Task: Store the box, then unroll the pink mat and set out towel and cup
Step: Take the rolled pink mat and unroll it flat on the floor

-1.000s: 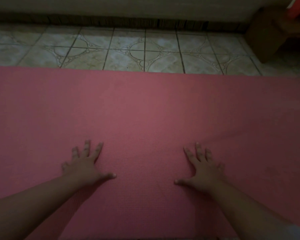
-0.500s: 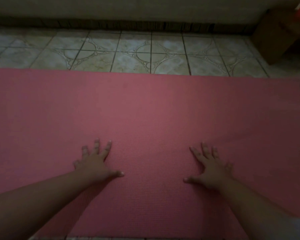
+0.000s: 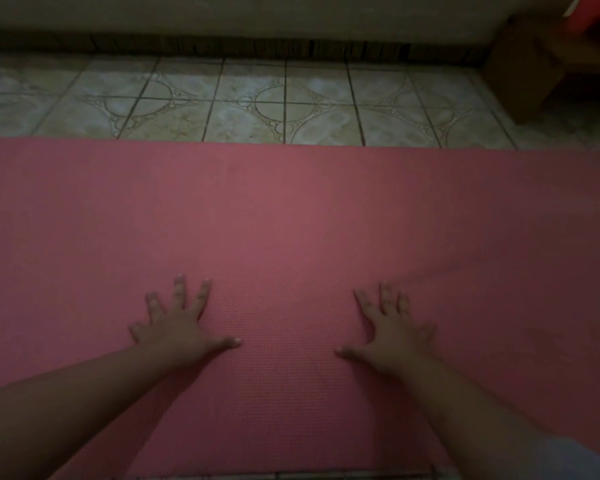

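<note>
The pink mat (image 3: 291, 220) is spread flat on the tiled floor (image 3: 250, 105) and fills most of the view from side to side. Both hands are laid on it with fingers straight and spread, and nothing is gripped. The left hand (image 3: 177, 327) is pressed down at about 7 o'clock, and the right hand (image 3: 392, 334) at about 5 o'clock, well apart from each other. The mat is most likely being pushed flat this way so that it will not curl back up. A soft ridge can be seen running away from the right hand toward 3 o'clock, so that part may not be smooth yet.

The floor at 12 o'clock is made of pale tiles with ring patterns. Behind it a wall (image 3: 257, 15) is seen. At 2 o'clock a brown cardboard box (image 3: 520, 71) is stood by the wall; something red is above it, but the room is too dark to tell what. No towel or cup is in view.
</note>
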### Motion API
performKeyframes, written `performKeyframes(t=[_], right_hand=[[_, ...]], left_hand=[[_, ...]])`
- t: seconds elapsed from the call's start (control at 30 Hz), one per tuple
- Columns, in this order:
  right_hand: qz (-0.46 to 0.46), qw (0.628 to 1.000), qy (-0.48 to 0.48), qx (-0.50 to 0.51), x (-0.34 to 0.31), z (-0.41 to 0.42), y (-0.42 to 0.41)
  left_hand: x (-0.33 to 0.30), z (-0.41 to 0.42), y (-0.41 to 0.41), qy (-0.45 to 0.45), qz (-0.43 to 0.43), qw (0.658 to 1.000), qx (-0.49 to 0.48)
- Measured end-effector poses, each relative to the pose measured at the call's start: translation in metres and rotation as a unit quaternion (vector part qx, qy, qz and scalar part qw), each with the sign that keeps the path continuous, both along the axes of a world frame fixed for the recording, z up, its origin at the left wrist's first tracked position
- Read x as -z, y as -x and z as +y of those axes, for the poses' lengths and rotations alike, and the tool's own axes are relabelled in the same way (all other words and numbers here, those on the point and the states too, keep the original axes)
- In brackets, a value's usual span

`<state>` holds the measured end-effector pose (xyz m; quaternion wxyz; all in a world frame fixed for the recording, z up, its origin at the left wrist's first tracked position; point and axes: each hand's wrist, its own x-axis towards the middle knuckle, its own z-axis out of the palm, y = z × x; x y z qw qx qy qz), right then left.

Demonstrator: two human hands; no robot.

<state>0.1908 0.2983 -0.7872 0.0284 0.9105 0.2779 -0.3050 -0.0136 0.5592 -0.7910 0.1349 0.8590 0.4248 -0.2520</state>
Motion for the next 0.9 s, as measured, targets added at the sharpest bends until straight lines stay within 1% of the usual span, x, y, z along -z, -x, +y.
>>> performKeyframes(t=[0.13, 0.23, 0.4, 0.57, 0.6, 0.67, 0.73, 0.77, 0.83, 0.9], right_hand=[[-0.005, 1.000, 0.004, -0.002, -0.004, 0.004, -0.010], [-0.022, 1.000, 0.009, -0.005, -0.001, 0.001, -0.004], [-0.018, 1.000, 0.005, -0.009, 0.000, -0.007, 0.004], [0.024, 0.999, 0.012, -0.019, -0.009, -0.006, -0.003], [0.038, 0.999, 0.007, -0.018, -0.014, -0.005, -0.008], [0.052, 0.998, -0.046, 0.005, -0.026, -0.005, -0.023], [0.024, 0.994, -0.095, 0.050, -0.046, -0.013, -0.038], [-0.002, 0.993, -0.096, 0.065, -0.060, -0.020, -0.046], [-0.050, 0.991, -0.087, 0.084, -0.093, -0.041, -0.060], [-0.098, 0.982, -0.101, 0.126, -0.129, -0.069, -0.067]], left_hand=[[-0.003, 0.003, -0.008, 0.004, 0.000, 1.000, -0.002], [-0.003, 0.004, -0.006, 0.006, 0.000, 1.000, 0.006], [-0.007, 0.003, -0.002, 0.011, 0.004, 1.000, 0.005], [-0.019, -0.004, -0.010, 0.010, 0.028, 0.999, 0.015], [-0.024, -0.006, -0.017, 0.005, 0.019, 0.999, 0.027], [-0.039, -0.011, -0.039, -0.003, -0.050, 0.997, 0.064], [-0.063, -0.020, -0.070, 0.000, -0.129, 0.986, 0.105], [-0.076, -0.027, -0.087, 0.000, -0.152, 0.980, 0.129], [-0.104, -0.044, -0.120, -0.004, -0.167, 0.970, 0.176], [-0.134, -0.068, -0.150, -0.006, -0.161, 0.963, 0.217]])
